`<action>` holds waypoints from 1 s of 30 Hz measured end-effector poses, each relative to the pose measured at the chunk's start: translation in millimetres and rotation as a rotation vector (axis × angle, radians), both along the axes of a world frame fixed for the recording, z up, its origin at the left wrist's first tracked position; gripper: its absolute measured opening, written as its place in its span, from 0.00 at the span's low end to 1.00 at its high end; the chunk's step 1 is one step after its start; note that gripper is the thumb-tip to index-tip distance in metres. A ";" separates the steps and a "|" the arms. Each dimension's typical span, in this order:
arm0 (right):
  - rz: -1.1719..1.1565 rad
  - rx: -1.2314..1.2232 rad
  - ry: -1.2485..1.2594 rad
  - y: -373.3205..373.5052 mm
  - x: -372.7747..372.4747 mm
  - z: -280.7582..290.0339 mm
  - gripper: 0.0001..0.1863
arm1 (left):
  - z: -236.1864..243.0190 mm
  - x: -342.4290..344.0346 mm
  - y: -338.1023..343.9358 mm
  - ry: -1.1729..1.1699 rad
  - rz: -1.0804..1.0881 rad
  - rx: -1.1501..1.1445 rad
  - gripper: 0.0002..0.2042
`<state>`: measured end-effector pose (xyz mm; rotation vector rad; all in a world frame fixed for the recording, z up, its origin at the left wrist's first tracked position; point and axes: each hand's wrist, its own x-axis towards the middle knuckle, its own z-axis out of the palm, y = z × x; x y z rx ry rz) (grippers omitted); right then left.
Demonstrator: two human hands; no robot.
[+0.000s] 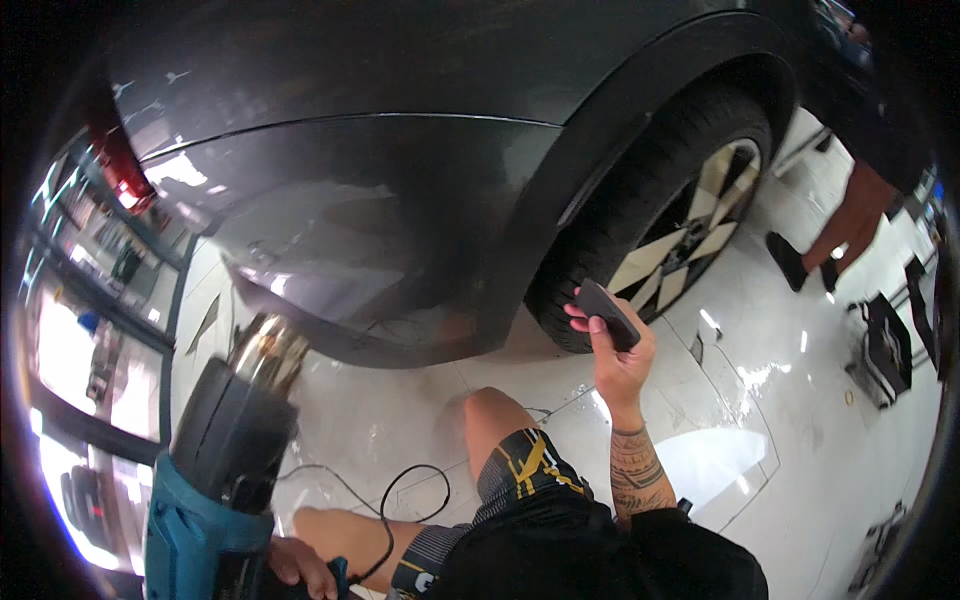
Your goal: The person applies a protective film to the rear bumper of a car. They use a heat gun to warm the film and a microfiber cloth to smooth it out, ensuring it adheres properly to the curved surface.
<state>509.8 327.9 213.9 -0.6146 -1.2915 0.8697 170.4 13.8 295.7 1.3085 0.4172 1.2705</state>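
Heat gun (pixel 205 520), teal and black, at lower left, nozzle (pixel 270 347) angled up toward the bumper's lower corner. Left hand (pixel 300 567) closed about its grip, partly hidden behind the body and cut by the view's lower edge. Right hand (pixel 624 370) grips a dark pad (pixel 608 314), thumb on the near face; pad tilted, in line of sight with the tyre (pixel 570 290). Depth between the two hard to judge.

Bumper (pixel 400 230): dark, glossy, curves under to a lower edge above the floor (pixel 400 390); rear end of that edge lies just beyond the nozzle in view. Exact gap cannot be told. Front side ends at the wheel arch (pixel 520 240), a matt band around the wheel (pixel 690 240).

Pale tile shows between bumper edge and the knees; cord (pixel 385 505) loops there, past the left knee. More floor right of the raised forearm, out to a black case (pixel 885 345). A co-worker's legs (pixel 850 220) stand beyond the wheel. Framed glass (pixel 105 360) lines the left side.
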 end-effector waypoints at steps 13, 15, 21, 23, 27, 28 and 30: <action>0.165 -0.087 0.063 5.1 39.8 -6.6 0.21 | 52.8 109.6 79.5 0.109 0.163 0.050 0.29; 0.207 -0.078 0.033 3.5 29.8 -8.8 0.20 | 58.4 118.9 76.9 0.051 0.208 0.032 0.28; 0.046 0.128 0.045 24.0 25.4 0.8 0.18 | 24.8 147.5 84.2 0.125 0.423 -0.167 0.29; -0.135 0.366 0.060 46.3 32.1 38.3 0.19 | 21.4 163.5 90.6 0.378 0.494 -0.206 0.30; -0.289 0.690 0.100 121.7 71.9 108.1 0.25 | 10.6 197.1 115.9 1.002 0.463 0.022 0.31; -0.321 0.676 0.103 130.8 73.5 126.5 0.23 | 11.3 203.9 118.9 1.143 0.448 0.165 0.31; -0.376 0.645 0.081 142.1 79.1 159.7 0.21 | 13.0 217.4 119.4 1.384 0.412 0.369 0.36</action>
